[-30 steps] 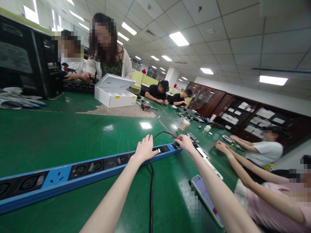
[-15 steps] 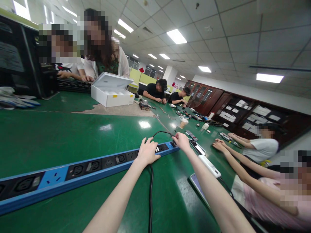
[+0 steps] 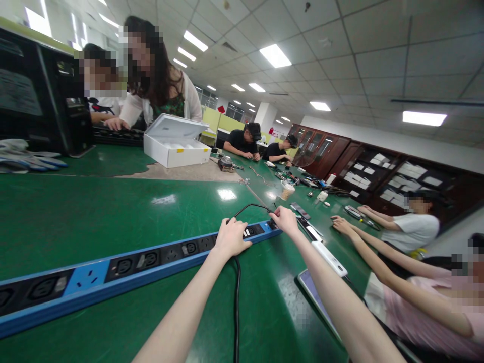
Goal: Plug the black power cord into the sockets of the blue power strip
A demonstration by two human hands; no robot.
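A long blue power strip (image 3: pixel 124 264) with black sockets lies across the green table (image 3: pixel 94 217). My left hand (image 3: pixel 230 237) rests flat on top of the strip near its right end, fingers spread. My right hand (image 3: pixel 285 220) touches the strip's right end, fingertips at the end cap. A black cable (image 3: pixel 236 302) runs from under my left hand toward me, and another loop of black cable (image 3: pixel 251 206) arcs behind the strip's end.
A white open box (image 3: pixel 176 146) stands at the back. A phone (image 3: pixel 313 295) and a white power bank (image 3: pixel 328 258) lie under my right forearm. A person's arms (image 3: pixel 378 262) reach in from the right. Other people sit and stand along the table; a black cabinet (image 3: pixel 38 96) stands far left.
Both hands have stayed on the right end of the strip, with the left hand settling flatter on it. The view has shifted slightly.
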